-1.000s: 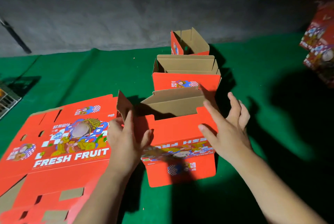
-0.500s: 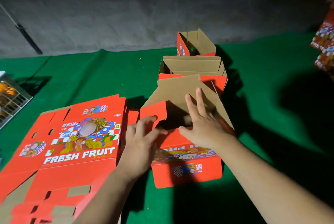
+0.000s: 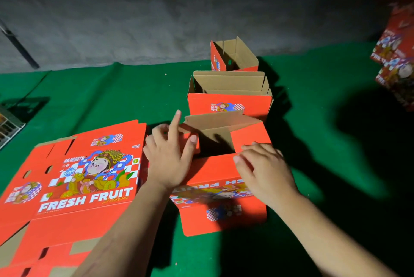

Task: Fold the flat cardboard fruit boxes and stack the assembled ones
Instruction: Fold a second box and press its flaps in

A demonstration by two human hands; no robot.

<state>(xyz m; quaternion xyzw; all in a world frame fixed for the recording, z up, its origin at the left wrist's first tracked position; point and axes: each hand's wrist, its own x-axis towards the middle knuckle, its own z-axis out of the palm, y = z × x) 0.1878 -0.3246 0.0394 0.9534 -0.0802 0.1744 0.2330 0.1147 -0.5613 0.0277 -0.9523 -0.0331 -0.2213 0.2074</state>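
1. Centrally, a half-folded red fruit box [image 3: 224, 189] stands on the green surface [image 3: 336, 187] right before the person, its top open and its brown inside showing.
2. The left hand [image 3: 170, 158] lies on the box's left top edge, fingers spread and mostly straight; the forefinger points up past a brown flap [image 3: 215, 121], and the thumb presses a small red flap [image 3: 190, 142] at the left corner.
3. The right hand [image 3: 264, 169] rests on the near right corner, fingers bent over the front rim below a red flap [image 3: 248, 135] that stands at the right side; whether it pinches the card or only presses it cannot be told.
4. Just behind, touching or nearly so, a folded box [image 3: 228, 102] stands open, and a third open box [image 3: 233, 57] stands beyond that near the surface's far edge, by the grey wall [image 3: 179, 8].
5. A pile of flat box blanks [image 3: 74, 178], printed FRESH FRUIT, lies just left of the left hand and runs off the lower left edge of view.
6. Right of the row of boxes the green cloth lies open and in deep shadow as far as a stack of red boxes [image 3: 396, 64] at the right edge.
7. A wire crate [image 3: 9, 126] shows at the far left edge.
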